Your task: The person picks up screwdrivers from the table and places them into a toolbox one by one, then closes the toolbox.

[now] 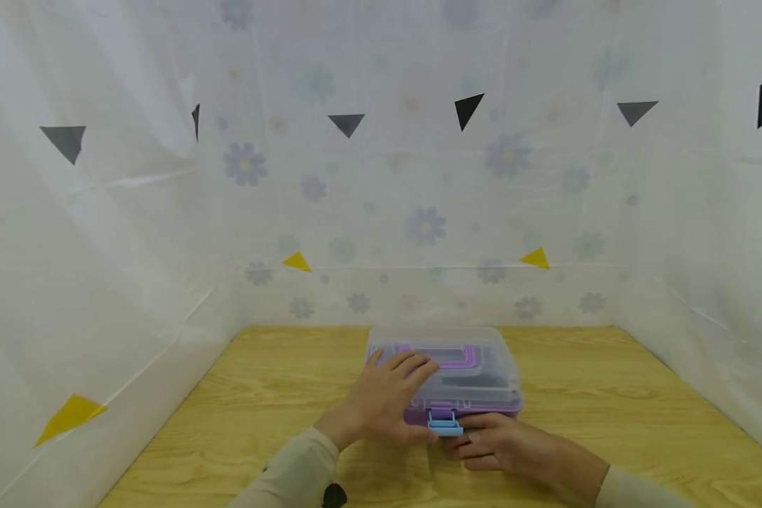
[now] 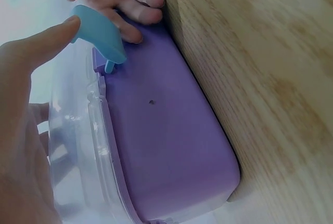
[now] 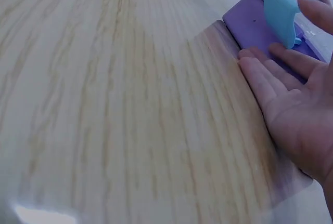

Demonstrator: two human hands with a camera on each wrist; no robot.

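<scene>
Open tabletop (image 1: pixel 609 395) around box (image 1: pixel 482 381)

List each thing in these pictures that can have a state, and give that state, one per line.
Storage box: resting flat on the wooden table.
Clear lid: down on the box.
Blue latch: swung outward, unclipped.
Left hand: lying on the lid, thumb at the latch.
Right hand: fingers against the box front under the latch.
</scene>
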